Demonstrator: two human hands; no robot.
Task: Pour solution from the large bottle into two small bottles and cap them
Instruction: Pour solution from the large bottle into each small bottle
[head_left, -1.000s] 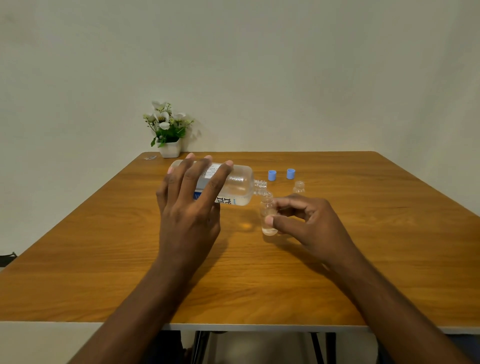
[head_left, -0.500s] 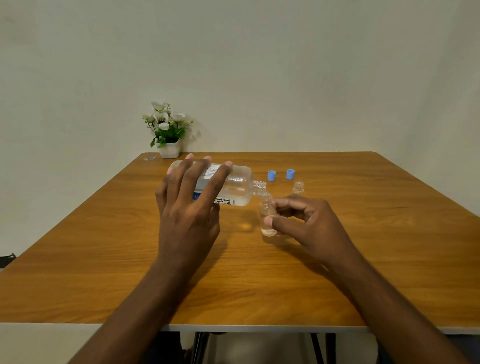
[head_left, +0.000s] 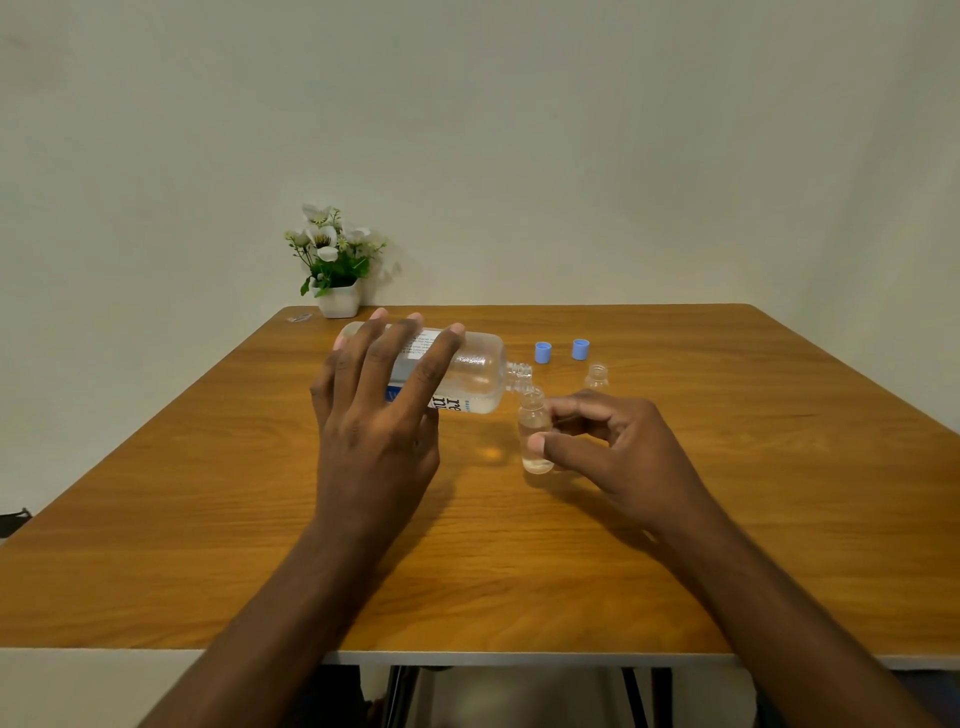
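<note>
Left hand (head_left: 382, 415), its grip wrapped over the large bottle (head_left: 475, 376), holds it nearly level, neck at the mouth of a small bottle (head_left: 535, 431) standing on the surface (head_left: 208, 519). The grip of the right hand (head_left: 623, 447) pinches this small bottle between thumb and fingers. Behind stand the second small bottle (head_left: 596, 375), uncapped, and two blue caps (head_left: 542, 352).
</note>
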